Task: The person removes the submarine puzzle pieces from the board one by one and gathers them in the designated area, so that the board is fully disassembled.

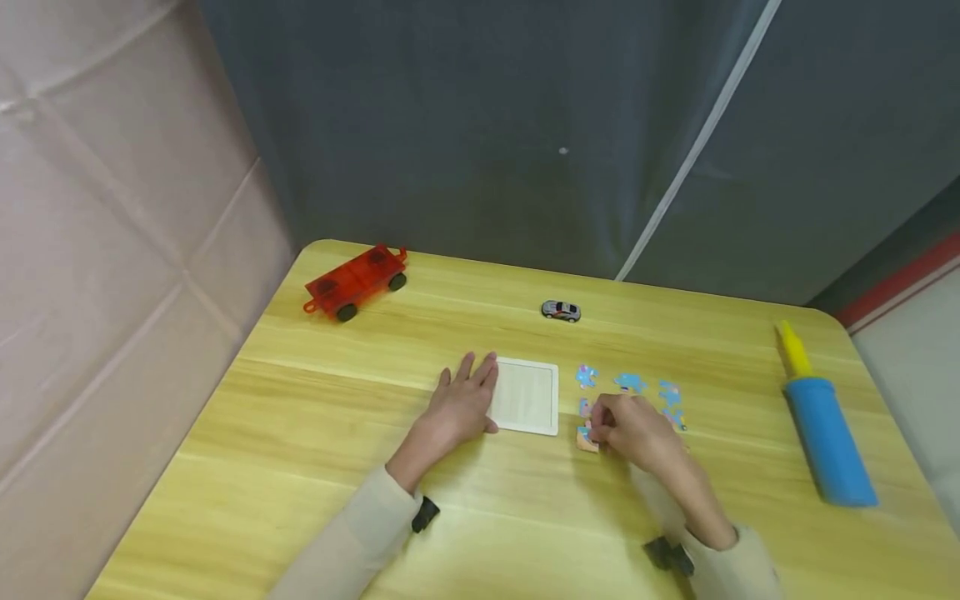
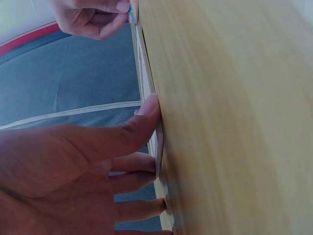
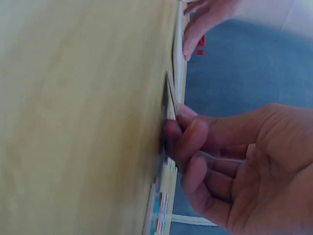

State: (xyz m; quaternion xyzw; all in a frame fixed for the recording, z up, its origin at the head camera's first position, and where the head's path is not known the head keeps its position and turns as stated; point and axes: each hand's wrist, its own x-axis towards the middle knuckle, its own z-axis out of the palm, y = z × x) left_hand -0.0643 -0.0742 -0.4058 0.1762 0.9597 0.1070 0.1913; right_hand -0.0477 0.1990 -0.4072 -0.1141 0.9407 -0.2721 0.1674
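Observation:
A square white puzzle tray (image 1: 524, 395) lies flat on the table. My left hand (image 1: 459, 405) rests along its left side with fingers spread, the thumb (image 2: 149, 108) touching the tray's edge. To the right of the tray, my right hand (image 1: 636, 432) pinches a puzzle piece (image 1: 587, 440) between thumb and fingers. In the right wrist view that piece (image 3: 171, 96) is tilted, one edge raised off the table. Several blue and pink puzzle pieces (image 1: 630, 382) lie spread around the right hand, which partly hides some of them.
A red toy wagon (image 1: 356, 282) stands at the back left of the wooden table (image 1: 300, 433). Behind the tray is a small silver toy car (image 1: 561, 311). At the right lies a blue pump (image 1: 829, 442) with a yellow nozzle. A dark curtain (image 1: 480, 125) hangs beyond the back edge.

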